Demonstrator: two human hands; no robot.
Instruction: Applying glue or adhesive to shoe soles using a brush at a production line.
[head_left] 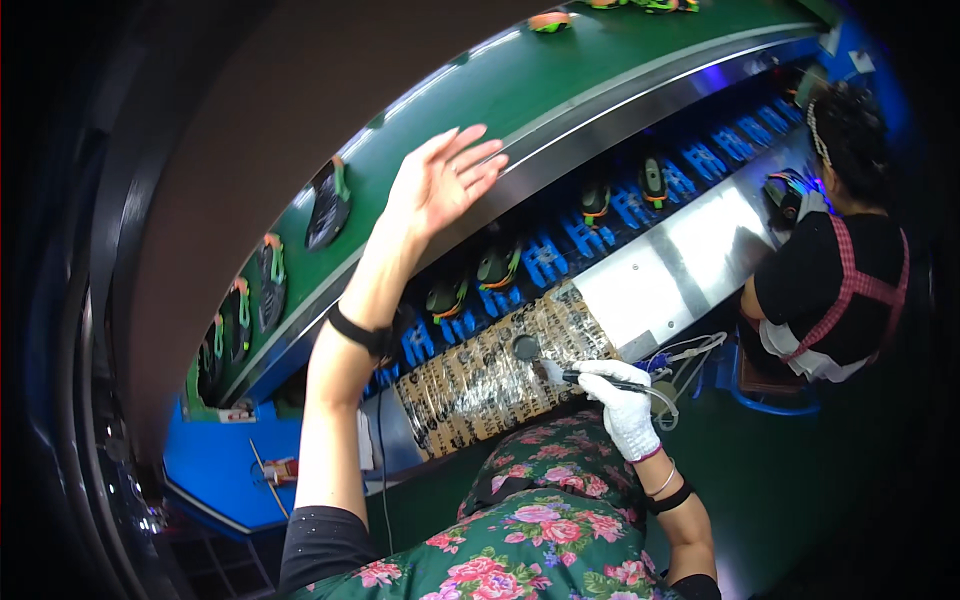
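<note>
Bare and raised, my left hand [445, 180] reaches over the metal edge of the green conveyor, fingers stretched out and nothing in them. My right hand [622, 408], in a white glove, is closed around a slim black pen-shaped tool [607, 381]. A whitish patch shows at the tool's left end; whether it is a brush tip I cannot tell. Below it lies a bench top wrapped in brown paper and clear tape [480, 385], with a small dark round pot [526, 347] on it. Dark shoes with orange and green trim, such as this shoe [498, 266], sit beyond the bench.
Several shoes, one of them a dark shoe [328, 205], ride on the green conveyor [540, 85]. A row of blue holders [545, 262] runs between conveyor and bench. To the right, a co-worker [845, 260] sits at the bare metal bench [650, 275]. White cables [690, 350] hang nearby.
</note>
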